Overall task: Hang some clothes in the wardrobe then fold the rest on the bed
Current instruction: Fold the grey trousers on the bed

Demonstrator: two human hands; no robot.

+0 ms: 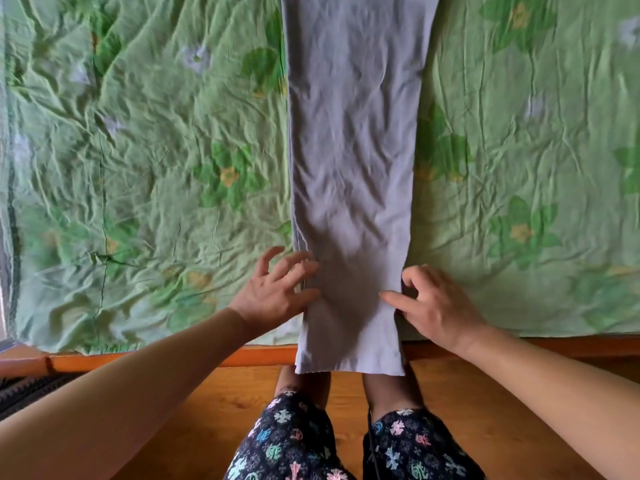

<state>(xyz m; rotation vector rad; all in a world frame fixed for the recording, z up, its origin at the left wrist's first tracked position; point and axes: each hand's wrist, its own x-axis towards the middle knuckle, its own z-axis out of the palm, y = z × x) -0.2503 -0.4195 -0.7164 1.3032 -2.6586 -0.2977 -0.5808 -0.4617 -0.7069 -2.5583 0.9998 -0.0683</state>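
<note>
Nearest us at 6 o'clock are the person's legs in dark shorts (349,441) printed with pastel crosses, standing on the wooden floor (214,403). Both bare forearms reach up from the lower corners toward the centre.

The left hand (273,294) is wide, its fingers spread and slightly bent. Its fingertips and thumb rest on the left edge of the lilac-grey garment (353,150). The right hand (438,304) lies at the garment's right edge, with its thumb stretched flat across the cloth and its fingers curled tight just beside the edge. We cannot tell whether those fingers actually pinch the fabric.

The garment is folded lengthwise into a long strip. It runs from 12 o'clock down the middle of the bed, and its hem hangs over the orange wooden bed frame (242,356) at about 6 o'clock, in front of the person's shins.

A wrinkled green floral bedsheet (156,133) spreads out to 9 and 3 o'clock on either side. A dark ribbed mat (24,393) sits on the floor at 8 o'clock.
</note>
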